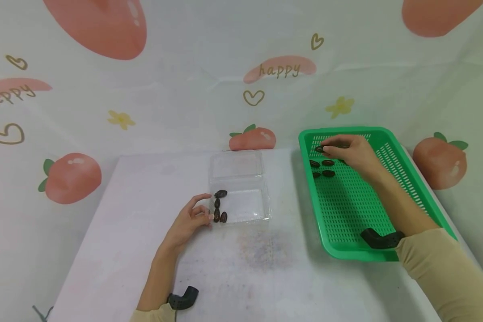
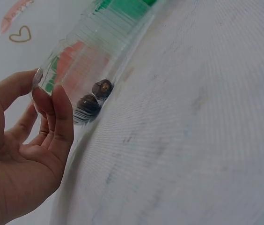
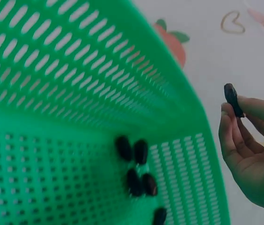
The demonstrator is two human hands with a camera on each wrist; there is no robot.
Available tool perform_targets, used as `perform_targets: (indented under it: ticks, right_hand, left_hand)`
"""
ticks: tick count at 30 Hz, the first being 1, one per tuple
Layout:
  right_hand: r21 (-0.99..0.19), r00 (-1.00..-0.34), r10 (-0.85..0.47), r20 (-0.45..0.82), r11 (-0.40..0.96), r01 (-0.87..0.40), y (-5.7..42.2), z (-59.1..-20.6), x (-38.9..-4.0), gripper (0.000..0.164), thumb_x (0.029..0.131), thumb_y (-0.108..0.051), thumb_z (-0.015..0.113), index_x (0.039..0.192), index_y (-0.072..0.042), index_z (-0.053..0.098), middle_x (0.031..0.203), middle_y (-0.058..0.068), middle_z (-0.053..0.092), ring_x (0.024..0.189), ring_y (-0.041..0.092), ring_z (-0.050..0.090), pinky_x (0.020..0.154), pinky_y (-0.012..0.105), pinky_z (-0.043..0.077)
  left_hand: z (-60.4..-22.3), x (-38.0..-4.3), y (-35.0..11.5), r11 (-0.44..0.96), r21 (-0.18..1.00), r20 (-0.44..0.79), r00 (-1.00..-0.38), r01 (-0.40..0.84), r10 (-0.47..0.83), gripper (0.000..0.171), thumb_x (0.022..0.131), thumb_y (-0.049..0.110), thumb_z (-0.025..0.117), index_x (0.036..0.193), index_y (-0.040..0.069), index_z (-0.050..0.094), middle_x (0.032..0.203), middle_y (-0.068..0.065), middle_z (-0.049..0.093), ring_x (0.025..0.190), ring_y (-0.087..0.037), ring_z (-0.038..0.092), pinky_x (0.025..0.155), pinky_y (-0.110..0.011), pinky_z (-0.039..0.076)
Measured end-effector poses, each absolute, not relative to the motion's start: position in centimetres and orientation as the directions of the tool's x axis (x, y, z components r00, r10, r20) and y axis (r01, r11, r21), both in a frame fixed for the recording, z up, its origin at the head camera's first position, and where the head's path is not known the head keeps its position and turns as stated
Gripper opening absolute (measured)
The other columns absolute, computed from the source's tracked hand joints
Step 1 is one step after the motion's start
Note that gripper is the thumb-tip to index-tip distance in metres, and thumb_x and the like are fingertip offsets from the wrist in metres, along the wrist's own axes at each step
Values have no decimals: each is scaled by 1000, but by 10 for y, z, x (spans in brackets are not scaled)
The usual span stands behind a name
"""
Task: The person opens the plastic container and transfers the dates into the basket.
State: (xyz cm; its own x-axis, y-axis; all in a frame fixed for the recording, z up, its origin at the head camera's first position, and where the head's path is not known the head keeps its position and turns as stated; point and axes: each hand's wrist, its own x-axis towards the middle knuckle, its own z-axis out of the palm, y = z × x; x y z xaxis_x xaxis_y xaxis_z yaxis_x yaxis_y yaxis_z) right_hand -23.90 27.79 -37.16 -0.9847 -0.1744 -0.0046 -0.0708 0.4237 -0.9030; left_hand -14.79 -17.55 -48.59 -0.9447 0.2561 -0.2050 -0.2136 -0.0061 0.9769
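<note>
My right hand [image 1: 352,154] pinches a dark brown date [image 3: 233,99] between thumb and fingertips, over the far left part of the green basket [image 1: 326,243]. Several more dates [image 1: 328,173] lie in that basket's far left corner. On the left, my left hand [image 1: 190,219] holds the left edge of a clear plastic box [image 1: 245,205], with thumb and fingers at its wall in the left wrist view. Inside the box, several dates [image 1: 222,193] sit along the left side, one of them beside the row near the front. The box's lid [image 1: 236,164] lies folded back, away from me.
A white table [image 1: 145,188] carries the box in the middle and the basket to the right. Behind stands a white cloth backdrop [image 1: 185,89] printed with fruit, hearts and lettering. A black wrist mount [image 1: 183,298] is on each forearm.
</note>
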Motion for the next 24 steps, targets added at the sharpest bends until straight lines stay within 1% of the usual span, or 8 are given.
perform_targets:
  ticks: [6, 12, 18, 24]
  right_hand:
    - [-899, -988, -156, 13, 431, -80, 297, -385, -244, 37, 98, -22, 65, 127, 2, 62, 106, -9, 67, 94, 4, 68, 80, 22, 53]
    - [-893, -991, -130, -24, 449, -37, 314, -398, -247, 43, 98, -25, 64, 129, 4, 60, 101, -13, 68, 92, 3, 66, 84, 26, 54]
    - [-902, -991, -115, -67, 431, 12, 330, -412, -250, 45, 99, -22, 64, 130, 9, 55, 99, -13, 66, 92, 3, 67, 82, 25, 55]
    - [-851, -980, -127, -156, 521, 68, 344, -422, -253, 48, 99, -24, 64, 134, 8, 54, 98, -14, 69, 89, -1, 66, 84, 28, 54]
  left_hand:
    - [-487, -148, -176, -20, 977, -200, -947, -212, 253, 65, 90, 1, 70, 146, 12, 40, 88, -4, 49, 78, -19, 58, 77, -33, 55]
    - [-488, -147, -175, -14, 976, -205, -946, -215, 249, 64, 89, 2, 70, 145, 15, 42, 87, -4, 50, 78, -19, 57, 78, -33, 55]
    - [-487, -146, -176, -11, 977, -203, -947, -212, 250, 64, 89, 3, 70, 145, 16, 42, 88, -3, 50, 79, -18, 56, 78, -34, 55]
    - [-488, -147, -176, -20, 977, -201, -947, -213, 251, 64, 89, 3, 71, 145, 17, 43, 88, -4, 51, 79, -19, 57, 77, -33, 55]
